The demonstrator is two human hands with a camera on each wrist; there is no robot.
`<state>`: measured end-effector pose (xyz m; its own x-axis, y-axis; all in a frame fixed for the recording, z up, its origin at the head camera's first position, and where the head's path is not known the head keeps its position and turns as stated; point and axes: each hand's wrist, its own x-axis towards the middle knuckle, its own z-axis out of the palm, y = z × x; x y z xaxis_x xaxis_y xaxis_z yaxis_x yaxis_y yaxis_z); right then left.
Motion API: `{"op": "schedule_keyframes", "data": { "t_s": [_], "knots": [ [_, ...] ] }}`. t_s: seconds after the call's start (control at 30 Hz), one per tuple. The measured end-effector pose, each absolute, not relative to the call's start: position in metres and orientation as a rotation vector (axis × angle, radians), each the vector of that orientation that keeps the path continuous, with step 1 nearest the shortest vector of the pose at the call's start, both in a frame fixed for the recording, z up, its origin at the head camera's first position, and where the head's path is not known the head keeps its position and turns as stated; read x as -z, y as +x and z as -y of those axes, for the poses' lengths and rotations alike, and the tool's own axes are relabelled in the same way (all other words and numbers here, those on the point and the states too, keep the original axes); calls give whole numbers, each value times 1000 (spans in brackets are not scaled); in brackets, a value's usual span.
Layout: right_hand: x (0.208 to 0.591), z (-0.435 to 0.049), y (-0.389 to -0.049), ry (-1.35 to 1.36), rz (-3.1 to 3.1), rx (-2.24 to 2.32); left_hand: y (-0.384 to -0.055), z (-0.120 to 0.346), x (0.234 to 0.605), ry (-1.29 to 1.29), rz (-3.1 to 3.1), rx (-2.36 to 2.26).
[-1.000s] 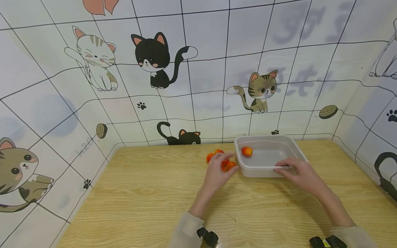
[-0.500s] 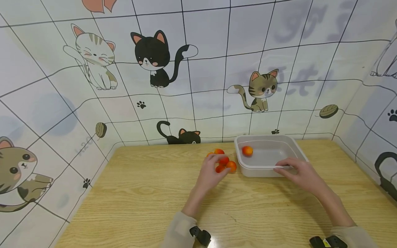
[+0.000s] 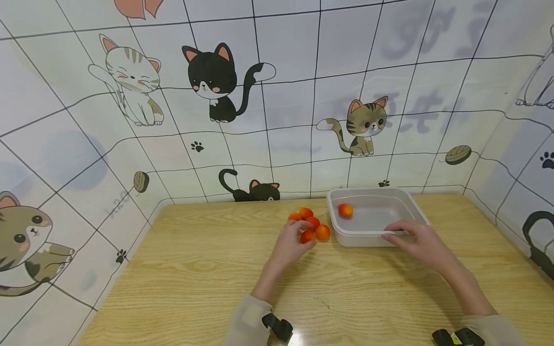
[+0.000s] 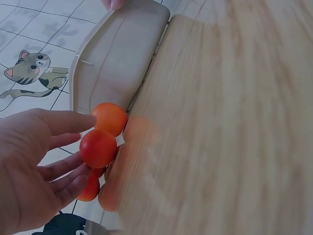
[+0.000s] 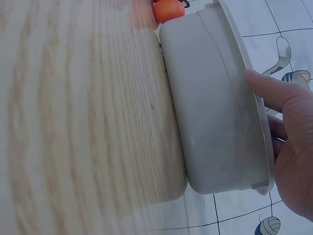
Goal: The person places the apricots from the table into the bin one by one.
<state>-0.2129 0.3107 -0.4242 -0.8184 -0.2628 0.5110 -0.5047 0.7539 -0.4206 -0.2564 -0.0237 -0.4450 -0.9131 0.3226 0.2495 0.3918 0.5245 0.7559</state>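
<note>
Several small round red-orange fruits, like cherry tomatoes, lie bunched on the table left of a whitish plastic container (image 3: 363,240). My left hand (image 3: 287,242) is at the bunch, thumb and fingers spread around the nearest red fruit (image 3: 308,236). In the left wrist view that red fruit (image 4: 98,148) sits between the thumb and fingertips, with an orange fruit (image 4: 110,119) beyond it. One red-yellow fruit (image 3: 345,211) lies inside the container, in its left part. My right hand (image 3: 417,242) pinches the container's front rim, thumb outside and fingers inside; the right wrist view shows the thumb on the rim (image 5: 252,73).
The wooden table (image 3: 207,269) reaches back to a wall covering (image 3: 294,105) printed with cats and grid lines. The container stands near the back edge, close to the fruits. Each wrist wears a black camera strap.
My left hand has moved left and a little toward me, from over the bunch to its near-left side, uncovering more fruits. The right hand and container have stayed in place.
</note>
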Motion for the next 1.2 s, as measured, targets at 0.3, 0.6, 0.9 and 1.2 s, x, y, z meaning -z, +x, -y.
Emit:
{"op": "schedule_keyframes", "data": {
  "t_s": [0.3,0.6,0.9,1.2],
  "knots": [
    [423,-311,-213,574,2540,-778,-259,27,447,-592,2777,1333],
    [425,-311,-214,578,2529,-767,-260,31,446,-567,2787,1387],
    [425,-311,-213,574,2524,-772,-261,34,443,-562,2770,1435],
    [425,-311,-213,575,2527,-765,-259,34,435,-559,2701,1499]
  ]
}}
